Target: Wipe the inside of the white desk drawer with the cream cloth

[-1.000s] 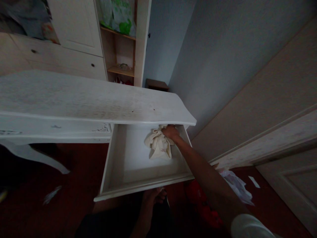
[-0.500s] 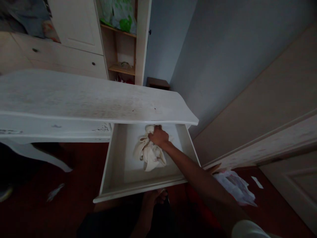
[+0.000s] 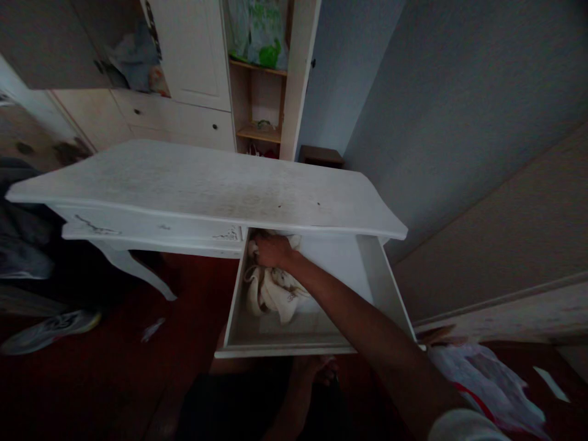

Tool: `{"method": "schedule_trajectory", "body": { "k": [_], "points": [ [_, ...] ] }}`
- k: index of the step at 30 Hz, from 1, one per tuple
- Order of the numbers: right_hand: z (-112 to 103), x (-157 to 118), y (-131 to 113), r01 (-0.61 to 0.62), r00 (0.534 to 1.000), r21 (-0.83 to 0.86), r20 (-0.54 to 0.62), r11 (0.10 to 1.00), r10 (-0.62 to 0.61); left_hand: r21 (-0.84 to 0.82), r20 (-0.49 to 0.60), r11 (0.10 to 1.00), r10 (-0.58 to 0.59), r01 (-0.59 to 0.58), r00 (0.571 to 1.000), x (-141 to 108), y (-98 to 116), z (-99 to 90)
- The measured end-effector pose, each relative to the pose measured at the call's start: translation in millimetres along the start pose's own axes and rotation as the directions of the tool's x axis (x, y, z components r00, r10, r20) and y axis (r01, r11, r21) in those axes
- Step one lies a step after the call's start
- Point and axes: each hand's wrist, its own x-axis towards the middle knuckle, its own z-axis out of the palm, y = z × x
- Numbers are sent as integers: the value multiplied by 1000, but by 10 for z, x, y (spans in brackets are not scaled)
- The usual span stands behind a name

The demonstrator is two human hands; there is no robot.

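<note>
Cabinet [image 3: 195, 49]: pale, behind the tabletop, with a bag [image 3: 266, 37] on one open shelf.
Tabletop [image 3: 202, 180]: white, marked with dark smudges; it sits farther right in view than a second ago, the camera having swung left.
Drawer [image 3: 344, 263]: pulled out beneath the right part of the tabletop; its position relative to the tabletop appears unchanged.
Cloth [image 3: 278, 297]: off-white, bunched inside the drawer. One second ago it lay toward the right wall, then mid-floor; it now lies along the left wall. The pass across the drawer's width, as judged from this shift, has reached the left side.
Shoe [image 3: 55, 331]: on the floor, far left.
Right hand [image 3: 273, 250]: in the drawer's rear left corner, fingers closed over the cloth and gripping it; fingertips partly hidden.
Left hand [image 3: 321, 369]: low, just below the drawer front; too dark to tell whether clenched, relaxed or holding anything.
</note>
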Motion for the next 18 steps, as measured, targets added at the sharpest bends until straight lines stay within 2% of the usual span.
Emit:
{"method": "schedule_trajectory", "body": {
  "k": [7,10,13,16,18],
  "points": [
    [-100,70,187,132,990,-70,56,989,-128,-2,22,1000,6,-6,1000,7,1,10],
    [-111,83,201,177,983,-138,62,974,-170,0,21,1000,17,-17,1000,-27,41,18],
    [-122,-17,158,206,976,-161,102,965,-192,-14,18,1000,2,-2,1000,-41,70,36],
    [-154,-253,69,305,941,-139,194,942,-276,-42,20,999,-5,6,1000,-29,68,48],
    [-181,-441,-11,418,884,-93,270,904,-381,-52,27,999,-9,10,1000,-16,59,47]
  ]
}}
